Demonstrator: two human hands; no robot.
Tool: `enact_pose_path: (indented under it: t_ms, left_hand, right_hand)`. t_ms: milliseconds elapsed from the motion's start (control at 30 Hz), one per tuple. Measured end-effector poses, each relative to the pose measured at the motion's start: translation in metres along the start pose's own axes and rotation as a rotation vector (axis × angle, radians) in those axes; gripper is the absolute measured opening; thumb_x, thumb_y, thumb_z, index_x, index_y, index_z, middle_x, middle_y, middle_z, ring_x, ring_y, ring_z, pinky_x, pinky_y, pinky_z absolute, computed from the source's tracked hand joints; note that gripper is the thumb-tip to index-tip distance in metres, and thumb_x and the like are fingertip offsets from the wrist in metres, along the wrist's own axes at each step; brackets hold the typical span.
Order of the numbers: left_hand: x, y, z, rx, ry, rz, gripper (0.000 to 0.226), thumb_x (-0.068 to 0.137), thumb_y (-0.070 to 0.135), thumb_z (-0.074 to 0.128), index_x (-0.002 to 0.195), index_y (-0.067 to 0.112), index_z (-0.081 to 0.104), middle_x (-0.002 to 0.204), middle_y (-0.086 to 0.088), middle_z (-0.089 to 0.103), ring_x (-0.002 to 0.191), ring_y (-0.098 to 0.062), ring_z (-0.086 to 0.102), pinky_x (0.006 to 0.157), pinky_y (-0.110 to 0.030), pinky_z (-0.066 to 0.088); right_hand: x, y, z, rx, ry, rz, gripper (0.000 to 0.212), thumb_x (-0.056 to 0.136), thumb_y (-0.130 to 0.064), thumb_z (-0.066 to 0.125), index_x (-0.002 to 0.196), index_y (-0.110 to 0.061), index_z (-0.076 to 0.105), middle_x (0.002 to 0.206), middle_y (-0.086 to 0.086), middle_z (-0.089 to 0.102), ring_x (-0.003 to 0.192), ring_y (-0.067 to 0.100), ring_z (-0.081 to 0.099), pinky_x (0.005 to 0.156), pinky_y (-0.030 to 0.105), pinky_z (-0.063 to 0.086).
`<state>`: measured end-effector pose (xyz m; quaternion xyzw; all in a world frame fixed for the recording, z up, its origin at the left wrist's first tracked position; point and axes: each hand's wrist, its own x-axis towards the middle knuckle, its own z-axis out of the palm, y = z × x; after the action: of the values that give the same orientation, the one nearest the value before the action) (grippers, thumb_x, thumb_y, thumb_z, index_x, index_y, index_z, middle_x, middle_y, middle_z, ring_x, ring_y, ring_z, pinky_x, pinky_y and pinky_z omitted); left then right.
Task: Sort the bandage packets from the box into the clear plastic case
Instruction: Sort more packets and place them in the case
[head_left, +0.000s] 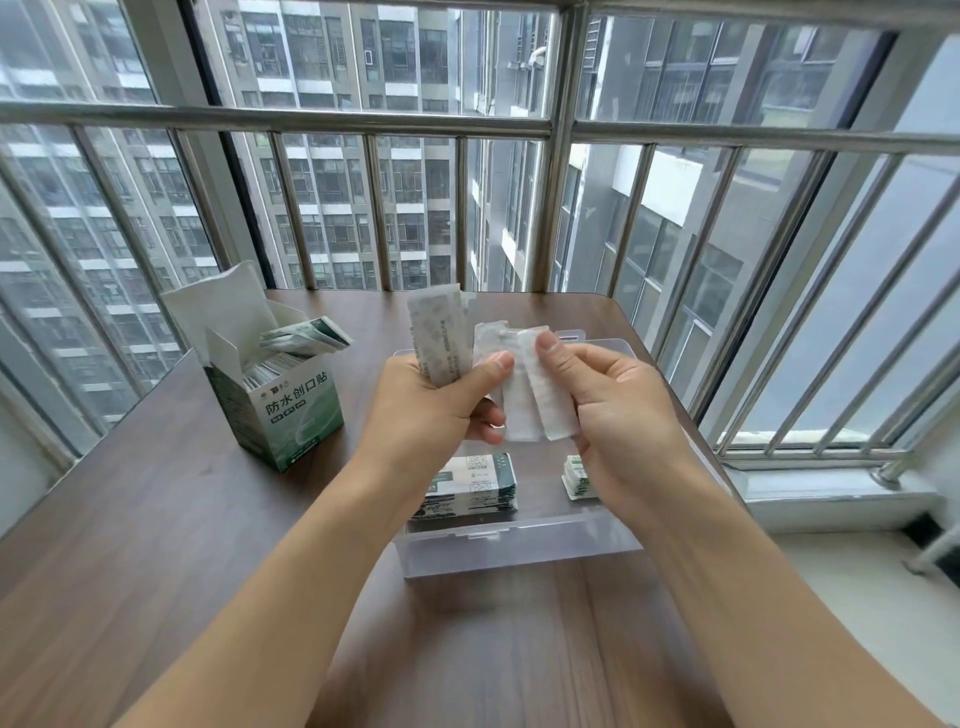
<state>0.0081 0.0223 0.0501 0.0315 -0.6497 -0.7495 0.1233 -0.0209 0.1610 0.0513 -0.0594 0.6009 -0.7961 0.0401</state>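
Dark wood table lower frame; barred window across top, grey apartment towers outside, daylight.

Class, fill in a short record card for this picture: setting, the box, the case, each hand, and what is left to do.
setting: dark brown wooden table beside a barred window
box: open green and white cardboard box, upright on the table's left, packets still inside
case: clear plastic case, two stacks of green-printed bandage packets inside
left hand: left hand grips several white paper bandage packets
right hand: right hand pinches one fanned white packet
left to do: held packets not yet in the case
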Motion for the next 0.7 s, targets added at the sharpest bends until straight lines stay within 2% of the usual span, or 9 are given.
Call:
enact_pose_path:
  t_ms: [67, 133, 167, 267, 333, 433, 500, 600, 700]
  left_hand:
    - [-0.001, 0.001, 0.000, -0.023, -0.030, -0.023, 0.010, 0.088, 0.012, 0.072, 0.087, 0.002, 0.071, 0.062, -0.002, 0.063, 0.050, -0.012, 0.056, 0.047, -0.021, 0.049]
    - [-0.002, 0.002, 0.000, -0.047, -0.064, -0.047, 0.019, 0.086, 0.013, 0.074, 0.095, -0.003, 0.072, 0.069, -0.007, 0.064, 0.051, -0.013, 0.057, 0.047, -0.020, 0.049]
    - [-0.002, 0.002, -0.001, -0.053, -0.080, -0.052, 0.024, 0.083, 0.015, 0.075, 0.096, -0.005, 0.072, 0.070, -0.009, 0.063, 0.052, -0.013, 0.057, 0.047, -0.020, 0.049]
    - [-0.002, 0.002, -0.002, -0.013, -0.123, -0.062, 0.031, 0.073, 0.021, 0.077, 0.090, -0.004, 0.071, 0.065, -0.009, 0.060, 0.051, -0.012, 0.056, 0.046, -0.019, 0.048]
    - [-0.001, 0.003, -0.003, 0.023, -0.165, -0.079, 0.023, 0.079, 0.018, 0.075, 0.089, -0.002, 0.070, 0.061, -0.007, 0.058, 0.051, -0.012, 0.056, 0.046, -0.019, 0.048]
    - [-0.001, 0.004, -0.007, 0.035, -0.215, -0.097, 0.013, 0.089, 0.010, 0.069, 0.091, -0.003, 0.070, 0.065, -0.010, 0.058, 0.052, -0.012, 0.055, 0.047, -0.018, 0.048]
    - [0.001, 0.005, -0.009, 0.024, -0.246, -0.106, 0.014, 0.092, 0.008, 0.065, 0.096, -0.004, 0.070, 0.072, -0.016, 0.060, 0.056, -0.013, 0.056, 0.048, -0.018, 0.048]
    - [0.001, 0.009, -0.013, -0.063, -0.313, -0.139, 0.023, 0.093, 0.009, 0.061, 0.104, -0.010, 0.067, 0.087, -0.024, 0.063, 0.059, -0.015, 0.057, 0.047, -0.017, 0.047]
    - [-0.001, 0.011, -0.014, -0.138, -0.394, -0.181, 0.022, 0.089, 0.015, 0.062, 0.098, -0.003, 0.070, 0.086, -0.022, 0.062, 0.057, -0.012, 0.054, 0.047, -0.015, 0.045]
  right_hand:
    - [0.000, 0.001, 0.000, -0.057, 0.029, -0.067, 0.023, 0.083, -0.021, 0.077, 0.087, 0.000, 0.071, 0.078, 0.013, 0.070, 0.069, 0.020, 0.063, 0.067, 0.035, 0.055]
    - [0.000, 0.002, -0.002, -0.163, 0.064, -0.170, 0.024, 0.083, -0.021, 0.079, 0.084, -0.001, 0.066, 0.071, 0.012, 0.063, 0.061, 0.020, 0.055, 0.051, 0.028, 0.048]
    - [0.001, 0.002, -0.003, -0.211, 0.066, -0.209, 0.027, 0.083, -0.023, 0.079, 0.084, 0.001, 0.065, 0.071, 0.012, 0.063, 0.060, 0.020, 0.055, 0.048, 0.027, 0.046]
    - [0.000, 0.001, -0.004, -0.292, 0.036, -0.268, 0.026, 0.082, -0.026, 0.081, 0.085, -0.004, 0.066, 0.071, 0.006, 0.065, 0.061, 0.015, 0.059, 0.049, 0.026, 0.047]
    - [0.000, 0.000, -0.004, -0.328, 0.018, -0.253, 0.026, 0.082, -0.029, 0.080, 0.096, -0.010, 0.068, 0.075, 0.007, 0.065, 0.063, 0.013, 0.063, 0.051, 0.029, 0.052]
    - [0.000, -0.002, -0.004, -0.267, -0.048, -0.179, 0.026, 0.091, -0.025, 0.070, 0.111, -0.008, 0.067, 0.080, 0.014, 0.060, 0.050, 0.014, 0.056, 0.039, 0.025, 0.044]
    - [0.000, -0.005, -0.006, -0.230, -0.133, -0.142, 0.028, 0.098, -0.026, 0.060, 0.109, -0.001, 0.068, 0.076, 0.019, 0.059, 0.045, 0.014, 0.049, 0.036, 0.023, 0.039]
    - [-0.001, -0.013, -0.009, -0.051, -0.340, -0.011, 0.032, 0.098, -0.019, 0.056, 0.117, 0.005, 0.064, 0.075, 0.017, 0.057, 0.048, 0.011, 0.049, 0.038, 0.019, 0.044]
    - [0.001, -0.017, -0.016, 0.131, -0.485, 0.140, 0.041, 0.086, -0.016, 0.063, 0.126, -0.005, 0.064, 0.080, 0.010, 0.061, 0.047, 0.006, 0.053, 0.042, 0.014, 0.050]
